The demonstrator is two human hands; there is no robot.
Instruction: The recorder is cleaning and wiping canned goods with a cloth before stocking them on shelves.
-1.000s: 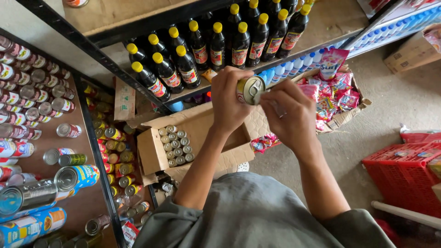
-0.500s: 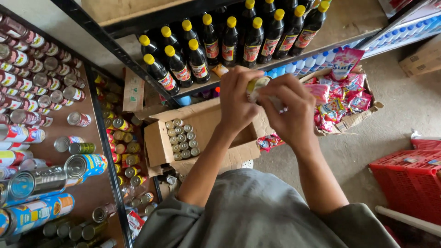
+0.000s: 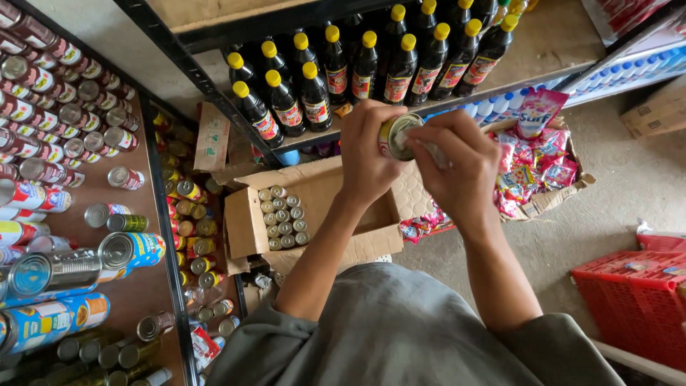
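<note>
My left hand [image 3: 368, 154] grips a small tin can [image 3: 395, 136], held up in front of me with its silver end facing the camera. My right hand [image 3: 457, 168] presses on that end with a small white cloth pinched in its fingers; the cloth is mostly hidden. Below the hands stands an open cardboard box [image 3: 246, 225] on the floor, with several small cans [image 3: 282, 218] packed along its left side.
Dark bottles with yellow caps [image 3: 325, 71] fill the metal shelf ahead. A shelf of tins [image 3: 64, 171] runs down the left. A box of pink sachets [image 3: 532, 161] lies right of the hands. A red plastic crate [image 3: 636, 293] sits at the lower right on the concrete floor.
Both hands stayed together on the can. My right hand has slid over the can's end, covering more of it than a second ago. The view shifted slightly.
</note>
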